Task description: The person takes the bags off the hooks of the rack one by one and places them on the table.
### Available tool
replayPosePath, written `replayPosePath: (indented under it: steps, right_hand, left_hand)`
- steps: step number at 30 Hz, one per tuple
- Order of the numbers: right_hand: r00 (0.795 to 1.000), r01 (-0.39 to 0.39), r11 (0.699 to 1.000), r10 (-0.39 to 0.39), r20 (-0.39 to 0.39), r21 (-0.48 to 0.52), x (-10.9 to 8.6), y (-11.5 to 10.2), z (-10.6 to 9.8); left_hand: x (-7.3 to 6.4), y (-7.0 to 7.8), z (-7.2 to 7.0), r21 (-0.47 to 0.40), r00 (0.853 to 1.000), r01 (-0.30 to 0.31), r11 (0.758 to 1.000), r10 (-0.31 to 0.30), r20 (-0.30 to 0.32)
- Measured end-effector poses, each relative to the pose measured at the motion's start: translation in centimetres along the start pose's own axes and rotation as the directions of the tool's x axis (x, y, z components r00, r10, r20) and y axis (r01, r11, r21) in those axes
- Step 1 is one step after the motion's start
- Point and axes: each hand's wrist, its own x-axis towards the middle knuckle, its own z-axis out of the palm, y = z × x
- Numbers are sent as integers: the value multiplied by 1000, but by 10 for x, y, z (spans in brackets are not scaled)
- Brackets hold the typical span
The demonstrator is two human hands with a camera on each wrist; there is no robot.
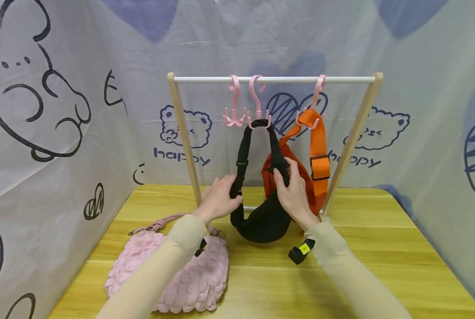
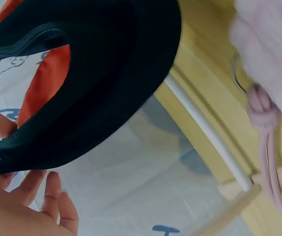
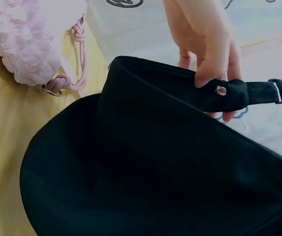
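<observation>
Black bag (image 1: 263, 223) hung 12-to-6. Left hand (image 1: 219, 199) had fingers round its strap (image 1: 243, 150) at 10 o'clock; right hand (image 1: 295, 192), closer, gripped at 1.

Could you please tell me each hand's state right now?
Left hand: closed, holding one side of the black bag.
Right hand: closed, holding its other side.

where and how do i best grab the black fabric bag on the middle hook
Probably by its narrow black strap, just below the middle pink plastic hook, from the front: the strap loops over the hook, the black fabric bag hangs beneath, and an orange-red fabric bag hangs close behind.
</observation>
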Motion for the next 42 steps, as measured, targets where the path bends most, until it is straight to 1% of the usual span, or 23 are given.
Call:
replayPosePath:
  steps: [3,6,10,12,14,17,19,23,25,27,31,33,35,38,40,42]
  right_hand:
    - [1000,1,1000,-1,-2,8,-2,1,-2]
    - [1000,-2,1000,2,-7,11,-4,1,-3]
    - [1000,3,1000,-3,-3,10,-6,-3,-4]
    - [1000,7,1000,-7,2,9,-8,-8,-5]
    - [1000,12,1000,-12,1,7,-11,-18,-8]
    - [1000,21,1000,-21,-5,2,-16,-31,-12]
    - [1000,25,1000,-25,-9,-3,-18,-36,-13]
    - [999,32,999,-32,-5,-7,-19,-38,-14]
    - [999,35,999,-35,-1,-9,-19,-37,-15]
    - [999,42,999,-42,-1,-12,-19,-37,-16]
    - [999,51,999,-51,0,-13,-19,-38,-15]
    - [999,52,999,-52,5,-7,-19,-39,-15]
    - [999,47,999,-47,15,-3,-19,-40,-14]
    - [999,35,999,-35,36,4,-18,-41,-15]
    - [999,26,1000,-26,45,6,-18,-42,-16]
    - [998,15,1000,-16,55,20,-15,-31,-14]
  left_hand:
    - [3,4,-2,-105,999,22,994,-18,33]
    - [8,8,-4,-190,999,33,981,-25,43]
    - [15,14,-9,-240,999,39,970,-32,32]
    - [19,17,-12,-282,999,39,959,-33,26]
    - [24,21,-15,-331,999,32,943,-29,15]
    - [32,28,-20,-415,1000,6,910,-15,-19]
    - [38,34,-24,-456,999,-6,890,-13,-39]
    - [49,49,-33,-523,997,-21,852,-19,-71]
    - [56,56,-38,-558,996,-26,829,-24,-83]
    - [62,63,-42,-580,994,-23,814,-41,-97]
    - [71,73,-48,-589,991,6,808,-86,-107]
    - [75,77,-50,-599,989,19,801,-104,-107]
    - [79,80,-51,-615,986,34,788,-126,-108]
    - [85,85,-52,-647,981,50,761,-160,-113]
    - [88,87,-53,-654,977,69,753,-182,-107]
    - [91,88,-54,-671,977,81,737,-194,-95]
